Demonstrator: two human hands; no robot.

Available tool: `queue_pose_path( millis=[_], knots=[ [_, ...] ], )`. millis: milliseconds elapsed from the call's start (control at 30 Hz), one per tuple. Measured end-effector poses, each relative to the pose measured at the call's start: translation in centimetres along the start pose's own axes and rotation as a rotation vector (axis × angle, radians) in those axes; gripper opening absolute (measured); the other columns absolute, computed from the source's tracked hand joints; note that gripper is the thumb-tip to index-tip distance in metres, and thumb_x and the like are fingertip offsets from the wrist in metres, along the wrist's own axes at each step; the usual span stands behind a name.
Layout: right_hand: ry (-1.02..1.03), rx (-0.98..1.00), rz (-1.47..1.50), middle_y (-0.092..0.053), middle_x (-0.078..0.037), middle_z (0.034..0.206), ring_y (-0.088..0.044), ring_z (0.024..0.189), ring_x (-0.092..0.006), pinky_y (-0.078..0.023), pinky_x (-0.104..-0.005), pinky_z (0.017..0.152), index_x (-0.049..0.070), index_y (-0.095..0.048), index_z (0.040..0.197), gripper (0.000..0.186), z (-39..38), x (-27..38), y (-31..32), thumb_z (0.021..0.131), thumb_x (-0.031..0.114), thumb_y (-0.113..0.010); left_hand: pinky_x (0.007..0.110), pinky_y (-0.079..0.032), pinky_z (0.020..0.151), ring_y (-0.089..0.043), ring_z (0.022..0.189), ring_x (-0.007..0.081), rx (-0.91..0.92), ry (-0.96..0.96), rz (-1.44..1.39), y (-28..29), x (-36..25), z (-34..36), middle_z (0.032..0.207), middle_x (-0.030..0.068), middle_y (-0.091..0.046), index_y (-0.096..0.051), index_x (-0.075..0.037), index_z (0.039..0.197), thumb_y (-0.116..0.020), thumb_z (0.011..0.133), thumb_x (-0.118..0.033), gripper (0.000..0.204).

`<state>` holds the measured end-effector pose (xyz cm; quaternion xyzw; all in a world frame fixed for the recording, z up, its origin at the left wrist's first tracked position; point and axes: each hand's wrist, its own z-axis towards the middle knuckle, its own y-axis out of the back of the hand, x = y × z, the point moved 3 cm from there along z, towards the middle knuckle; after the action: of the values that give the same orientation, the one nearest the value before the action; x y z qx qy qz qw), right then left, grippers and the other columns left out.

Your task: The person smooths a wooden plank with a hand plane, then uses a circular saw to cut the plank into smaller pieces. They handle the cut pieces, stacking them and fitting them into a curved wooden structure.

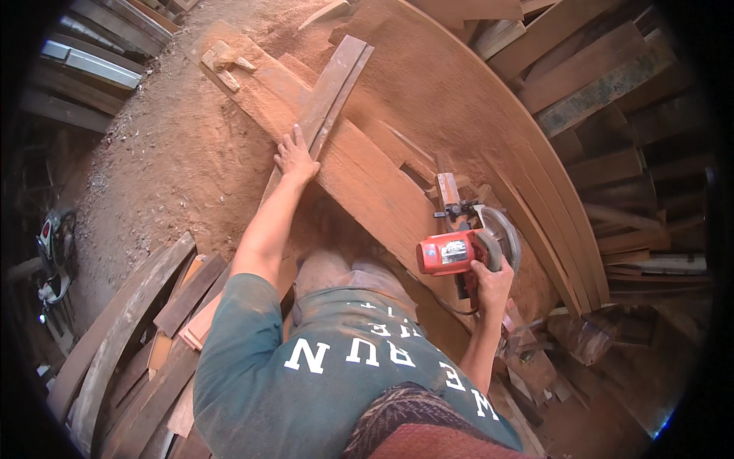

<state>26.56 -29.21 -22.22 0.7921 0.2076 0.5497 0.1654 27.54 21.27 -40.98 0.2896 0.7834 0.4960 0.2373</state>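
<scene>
My left hand (297, 157) grips a narrow grooved board (333, 88) that lies crosswise over a wide, dust-covered plank (375, 191). In my right hand (491, 283) is the handle of a red circular saw (459, 249) with a silver guard, at the plank's right end. A short wood block (446, 189) sits just beyond the saw's front. A dark cord curves below the saw. Small offcuts (228, 65) rest on the far left end of the plank, and sawdust coats the surfaces around it.
Stacks of boards stand at the upper left (92, 69), right (581, 99) and lower left (130, 336). A long curved board (535, 176) runs along my right. Dusty ground (160, 161) with chips lies to the left, near a partly seen motorbike (55, 256) at the far left.
</scene>
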Motion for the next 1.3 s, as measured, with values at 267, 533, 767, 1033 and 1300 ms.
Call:
queue_pose_path(
  millis=[267, 533, 767, 1033, 1300],
  knots=[
    [-0.132, -0.026, 0.011, -0.068, -0.003, 0.091, -0.061, 0.085, -0.0143, -0.051, -0.0318, 0.081, -0.004, -0.071, 0.113, 0.035, -0.7, 1.7, -0.4, 0.08, 0.007, -0.075, 0.039, -0.038, 0.12, -0.045, 0.146, 0.0311, 0.375, -0.319, -0.405, 4.0, 8.2, 9.1, 0.157, 0.0257, -0.045, -0.032, -0.004, 0.161, -0.097, 0.056, -0.029, 0.126],
    [-0.113, -0.056, 0.064, -0.064, 0.001, 0.081, -0.056, 0.066, -0.0085, -0.045, -0.0256, 0.061, -0.001, -0.071, 0.109, 0.027, -0.6, 1.3, -0.9, 0.082, 0.003, -0.073, 0.048, -0.053, 0.101, -0.066, 0.117, 0.041, 0.119, -0.259, -0.085, 6.9, 7.3, 8.0, 0.118, 0.0232, -0.071, -0.059, -0.007, 0.131, -0.07, 0.075, -0.004, 0.057],
    [-0.193, -0.024, 0.117, -0.072, -0.006, 0.108, -0.066, 0.095, -0.0139, -0.052, -0.0277, 0.085, -0.004, -0.068, 0.129, 0.05, -0.7, 3.0, -1.4, 0.079, -0.004, -0.067, 0.047, -0.053, 0.099, -0.064, 0.122, 0.0352, 0.168, -0.68, 0.044, 4.7, 4.7, 6.6, 0.124, 0.016, -0.07, -0.062, -0.014, 0.135, -0.072, 0.076, -0.001, 0.062],
    [-0.166, -0.043, 0.162, -0.073, -0.011, 0.12, -0.069, 0.105, -0.0177, -0.052, -0.0294, 0.094, -0.005, -0.065, 0.134, 0.056, -1.3, 4.3, -1.6, 0.078, -0.007, -0.061, 0.048, -0.044, 0.103, -0.067, 0.119, 0.0249, 0.296, -1.06, 0.364, 2.0, -2.3, 4.2, 0.119, 0.0052, -0.073, -0.069, -0.023, 0.129, -0.076, 0.077, -0.012, 0.054],
    [-0.247, -0.106, 0.218, -0.072, -0.011, 0.121, -0.068, 0.106, -0.0187, -0.052, -0.0316, 0.095, -0.006, -0.065, 0.132, 0.055, -2.0, 4.5, -1.4, 0.078, -0.006, -0.063, 0.049, -0.041, 0.109, -0.063, 0.123, 0.0235, 0.245, -1.139, 0.424, 1.5, -1.4, 9.1, 0.12, 0.0017, -0.072, -0.071, -0.025, 0.124, -0.066, 0.088, -0.014, 0.038]
  ],
)
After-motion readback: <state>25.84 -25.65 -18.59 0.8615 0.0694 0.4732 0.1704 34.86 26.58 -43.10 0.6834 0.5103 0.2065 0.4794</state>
